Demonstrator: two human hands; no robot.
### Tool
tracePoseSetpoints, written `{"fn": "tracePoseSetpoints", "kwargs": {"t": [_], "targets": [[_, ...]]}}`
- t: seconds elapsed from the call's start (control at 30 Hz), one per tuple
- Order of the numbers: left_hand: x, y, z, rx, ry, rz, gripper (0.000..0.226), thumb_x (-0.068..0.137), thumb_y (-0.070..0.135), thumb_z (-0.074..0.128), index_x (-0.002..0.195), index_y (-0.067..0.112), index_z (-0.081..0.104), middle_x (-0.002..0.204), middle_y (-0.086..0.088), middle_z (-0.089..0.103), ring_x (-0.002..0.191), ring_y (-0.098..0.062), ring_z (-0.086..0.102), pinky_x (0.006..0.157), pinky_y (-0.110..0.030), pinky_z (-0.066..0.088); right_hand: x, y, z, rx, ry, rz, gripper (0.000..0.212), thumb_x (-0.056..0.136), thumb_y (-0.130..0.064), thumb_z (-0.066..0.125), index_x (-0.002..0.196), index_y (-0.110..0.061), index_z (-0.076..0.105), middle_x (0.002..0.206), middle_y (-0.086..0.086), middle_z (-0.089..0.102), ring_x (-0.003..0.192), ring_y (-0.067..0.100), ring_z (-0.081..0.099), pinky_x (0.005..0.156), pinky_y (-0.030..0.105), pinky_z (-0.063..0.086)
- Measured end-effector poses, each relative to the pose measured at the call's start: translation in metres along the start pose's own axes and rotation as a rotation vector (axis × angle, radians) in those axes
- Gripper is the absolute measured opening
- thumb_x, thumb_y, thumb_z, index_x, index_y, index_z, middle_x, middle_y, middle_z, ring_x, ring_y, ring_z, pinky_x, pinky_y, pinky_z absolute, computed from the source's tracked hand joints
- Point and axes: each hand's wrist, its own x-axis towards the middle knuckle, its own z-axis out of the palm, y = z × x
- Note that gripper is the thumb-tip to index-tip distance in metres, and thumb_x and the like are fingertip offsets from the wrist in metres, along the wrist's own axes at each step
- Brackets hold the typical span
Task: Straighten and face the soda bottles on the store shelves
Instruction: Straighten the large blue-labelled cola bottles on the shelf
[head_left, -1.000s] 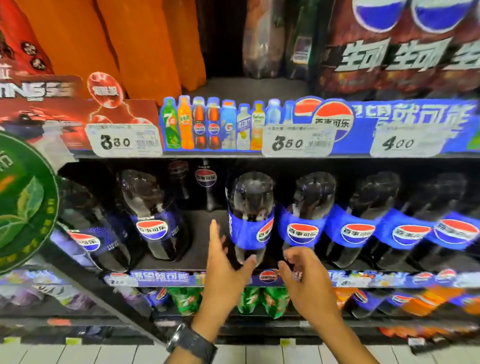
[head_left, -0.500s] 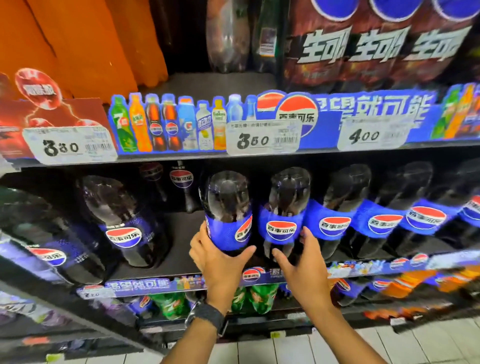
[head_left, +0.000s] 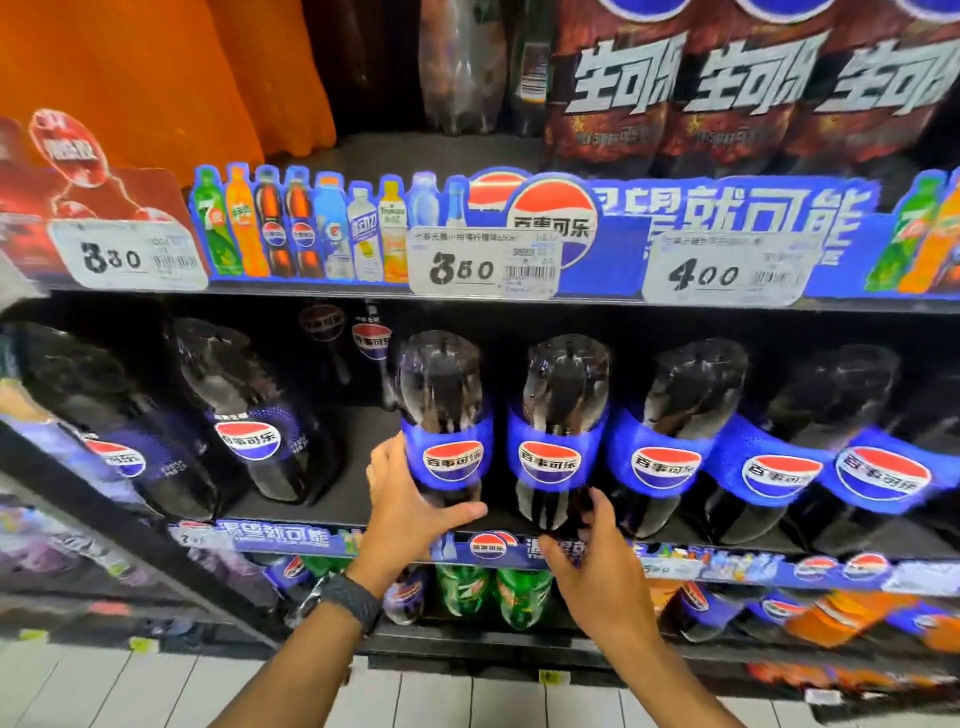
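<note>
The left hand (head_left: 410, 512) is wrapped round the lower body of a cola bottle (head_left: 445, 415), thumb laid across the front beneath the blue label and fingers curled round its left side; a dark watch (head_left: 349, 597) sits on that wrist. The bottle stands upright at the front of the middle shelf (head_left: 358, 467) with its round logo facing out, though the hand hides its base, so I cannot tell whether it rests on the shelf or is lifted. Just beside it, the right hand (head_left: 597, 566) cups the foot of the neighbouring bottle (head_left: 563, 395), its fingers curved against the lower right side and the thumb low in front, over the printed edge strip (head_left: 488, 545). That bottle's logo faces forward too, and the two bottles stand close together, touching or nearly so. To the right, three more blue-labelled bottles (head_left: 670, 462) carry the row on, logos outward. To the left, across a bare stretch of shelf, are two darker-labelled bottles (head_left: 249, 441), leaning in this wide view. Above, the upper shelf edge carries three price tags: 3.80 (head_left: 130, 257), 3.50 (head_left: 483, 267) and 4.00 (head_left: 727, 273). Below the hands, green bottles (head_left: 467, 592) show on the next shelf down, and pale floor tiles (head_left: 415, 696) run under the unit.
</note>
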Motion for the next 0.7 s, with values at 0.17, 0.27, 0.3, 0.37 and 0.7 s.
{"fn": "tracePoseSetpoints", "kwargs": {"t": [0.17,0.27,0.3,0.37,0.7], "targets": [[0.001,-0.004,-0.007,-0.069,-0.032,-0.051,0.091,0.047,0.043,0.092,0.124,0.037,0.044,0.122,0.017,0.053,0.111,0.006,0.054,0.093,-0.021,0.048,0.005,0.003,-0.001,0.003,-0.024,-0.019,0.084,0.081,-0.046,0.068,0.145,-0.025,0.017,0.129,0.0,0.058,0.114,0.018,0.057,0.085,0.034,0.052],[0.002,-0.006,-0.011,-0.056,-0.071,-0.07,0.09,0.049,0.043,0.092,0.125,0.034,0.045,0.121,0.018,0.058,0.11,0.005,0.056,0.094,-0.027,0.05,0.004,0.005,0.0,0.009,-0.034,-0.026,0.084,0.081,-0.044,0.068,0.145,-0.026,0.017,0.129,-0.001,0.058,0.113,0.017,0.058,0.084,0.032,0.051],[0.001,-0.005,-0.011,-0.055,-0.078,-0.073,0.09,0.049,0.044,0.092,0.125,0.034,0.045,0.121,0.018,0.058,0.111,0.005,0.056,0.095,-0.028,0.05,0.005,0.005,-0.001,0.013,-0.038,-0.026,0.083,0.081,-0.044,0.069,0.145,-0.025,0.018,0.129,-0.001,0.058,0.113,0.017,0.058,0.084,0.032,0.052],[0.0,-0.005,-0.011,-0.064,-0.08,-0.073,0.09,0.05,0.045,0.091,0.127,0.034,0.044,0.122,0.018,0.057,0.112,0.004,0.055,0.096,-0.031,0.049,0.006,0.006,-0.002,0.024,-0.046,-0.025,0.083,0.082,-0.042,0.069,0.145,-0.024,0.019,0.129,0.001,0.058,0.112,0.018,0.058,0.084,0.033,0.052],[-0.044,0.021,0.008,0.017,0.383,0.058,0.068,0.059,0.03,0.089,0.107,0.03,0.04,0.106,0.008,0.04,0.096,-0.006,0.047,0.084,-0.013,0.039,0.008,-0.044,-0.075,0.026,0.213,-0.307,0.042,0.085,-0.045,0.061,0.121,-0.029,0.048,0.102,-0.014,0.061,0.091,0.005,0.061,0.078,0.027,0.053]]}}
